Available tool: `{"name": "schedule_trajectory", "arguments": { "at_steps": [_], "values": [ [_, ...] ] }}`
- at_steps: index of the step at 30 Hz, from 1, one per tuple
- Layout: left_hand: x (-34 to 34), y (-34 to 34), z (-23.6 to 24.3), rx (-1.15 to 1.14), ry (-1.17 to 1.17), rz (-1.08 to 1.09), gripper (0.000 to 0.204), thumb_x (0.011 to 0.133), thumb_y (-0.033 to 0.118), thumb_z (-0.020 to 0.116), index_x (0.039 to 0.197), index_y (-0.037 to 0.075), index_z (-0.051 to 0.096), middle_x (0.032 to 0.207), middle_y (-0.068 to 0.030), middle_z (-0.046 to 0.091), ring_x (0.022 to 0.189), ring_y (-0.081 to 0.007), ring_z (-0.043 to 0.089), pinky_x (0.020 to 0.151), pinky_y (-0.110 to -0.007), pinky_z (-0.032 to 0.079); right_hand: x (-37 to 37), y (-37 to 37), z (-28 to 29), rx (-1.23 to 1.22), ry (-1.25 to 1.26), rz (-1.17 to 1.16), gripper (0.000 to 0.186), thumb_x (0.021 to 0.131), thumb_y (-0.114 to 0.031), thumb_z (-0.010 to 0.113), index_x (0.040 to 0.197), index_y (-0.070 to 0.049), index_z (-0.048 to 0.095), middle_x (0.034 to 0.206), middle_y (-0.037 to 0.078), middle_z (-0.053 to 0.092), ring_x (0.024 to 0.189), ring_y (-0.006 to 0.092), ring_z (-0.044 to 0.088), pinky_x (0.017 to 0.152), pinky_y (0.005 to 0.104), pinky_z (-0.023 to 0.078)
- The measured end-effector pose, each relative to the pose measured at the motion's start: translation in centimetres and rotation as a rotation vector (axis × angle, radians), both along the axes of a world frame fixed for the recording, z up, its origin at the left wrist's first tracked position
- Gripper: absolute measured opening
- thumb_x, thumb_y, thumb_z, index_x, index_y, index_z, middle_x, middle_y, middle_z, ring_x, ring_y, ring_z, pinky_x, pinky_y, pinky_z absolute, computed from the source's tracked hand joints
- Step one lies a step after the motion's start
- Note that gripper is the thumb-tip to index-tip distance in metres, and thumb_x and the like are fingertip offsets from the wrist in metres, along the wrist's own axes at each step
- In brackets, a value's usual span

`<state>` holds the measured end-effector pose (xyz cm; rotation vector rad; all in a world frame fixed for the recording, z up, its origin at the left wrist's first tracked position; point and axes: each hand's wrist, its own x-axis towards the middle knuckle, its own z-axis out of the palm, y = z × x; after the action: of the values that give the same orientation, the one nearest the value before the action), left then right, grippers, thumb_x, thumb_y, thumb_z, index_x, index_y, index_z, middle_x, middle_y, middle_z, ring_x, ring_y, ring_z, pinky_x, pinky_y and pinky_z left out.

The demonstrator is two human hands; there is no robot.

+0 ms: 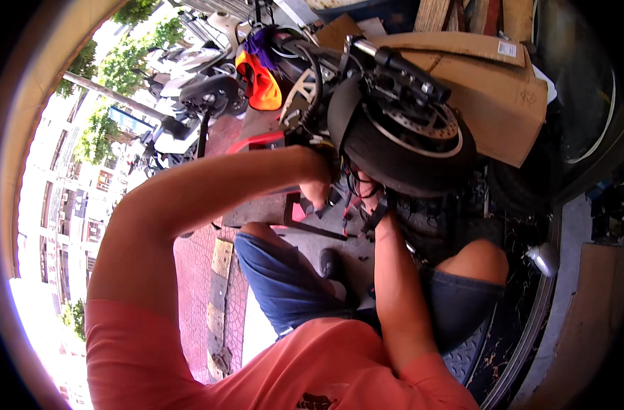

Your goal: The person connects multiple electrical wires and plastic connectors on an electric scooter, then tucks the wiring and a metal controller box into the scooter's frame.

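Note:
A scooter wheel with a thick black tyre (401,160) and a drilled brake disc (428,123) is tilted up in front of me. My left hand (316,190) bends down beside the tyre, its visible fingers pressed together; the wrist hides much of it. Just under the tyre's lower edge, my right hand (368,193) is curled among thin black cables (353,179). Its fingertips are hidden, so what lies in its grip is unclear. A black wrist strap (376,216) circles my right wrist. Red and black wires hang between the hands.
Flattened cardboard (489,102) leans behind the wheel at the right. An orange cloth (260,82) hangs farther back, near parked scooters (195,89). At the right lies a silvery-white cylinder (543,260). My knees flank the work area.

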<state>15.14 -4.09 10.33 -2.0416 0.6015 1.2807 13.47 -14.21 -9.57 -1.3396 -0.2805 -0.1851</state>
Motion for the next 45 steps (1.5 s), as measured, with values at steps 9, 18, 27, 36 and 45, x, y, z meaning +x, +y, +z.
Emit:
{"name": "schedule_trajectory", "arguments": {
  "at_steps": [9,18,27,36,45],
  "values": [
    [0.4,-3.1,3.5,0.122,0.165,-0.088,0.059,0.098,0.047,0.057,0.119,-0.005,0.072,0.127,-0.0245,0.069,0.124,-0.0376,0.062,0.109,-0.045,0.047,0.6,1.3,0.0,0.031,-0.066,-0.183,0.042,0.105,-0.032,0.059,0.137,-0.004,0.061,0.137,0.013,0.065,0.125,0.0292,0.063,0.108,0.0424,0.048],
    [-2.0,-3.6,11.2,-0.048,-0.073,-0.052,0.039,0.099,0.025,0.055,0.120,-0.006,0.062,0.112,-0.0280,0.069,0.111,-0.0429,0.067,0.091,-0.052,0.055,0.8,4.2,0.3,-0.003,-0.230,-0.473,0.040,0.104,-0.030,0.061,0.134,-0.004,0.064,0.135,0.013,0.068,0.123,0.0296,0.064,0.106,0.0422,0.049],
    [-2.7,0.4,13.6,-0.673,-0.295,0.087,0.030,0.099,0.018,0.059,0.121,-0.001,0.069,0.110,-0.0205,0.072,0.102,-0.0415,0.068,0.090,-0.048,0.053,0.2,5.5,1.9,0.235,-0.089,-0.381,0.035,0.099,-0.021,0.068,0.131,-0.006,0.068,0.134,0.016,0.068,0.124,0.0349,0.064,0.106,0.0451,0.048],
    [-1.8,3.2,12.4,-1.128,-0.297,0.154,0.021,0.094,0.012,0.065,0.101,-0.006,0.075,0.096,-0.0222,0.075,0.088,-0.0366,0.073,0.079,-0.041,0.057,0.2,4.7,2.5,-0.295,-0.291,-0.591,0.041,0.093,-0.002,0.066,0.133,-0.008,0.065,0.133,0.023,0.066,0.126,0.0415,0.062,0.103,0.0475,0.051],
    [-0.6,5.3,10.0,-1.529,-0.202,0.217,0.053,0.104,0.041,0.053,0.087,-0.005,0.072,0.089,-0.0201,0.075,0.084,-0.0316,0.075,0.077,-0.038,0.058,-0.2,5.1,2.1,-0.119,-0.195,-0.532,0.039,0.093,-0.005,0.068,0.131,-0.007,0.065,0.131,0.022,0.067,0.123,0.0403,0.063,0.101,0.0472,0.052]
  ]
}}
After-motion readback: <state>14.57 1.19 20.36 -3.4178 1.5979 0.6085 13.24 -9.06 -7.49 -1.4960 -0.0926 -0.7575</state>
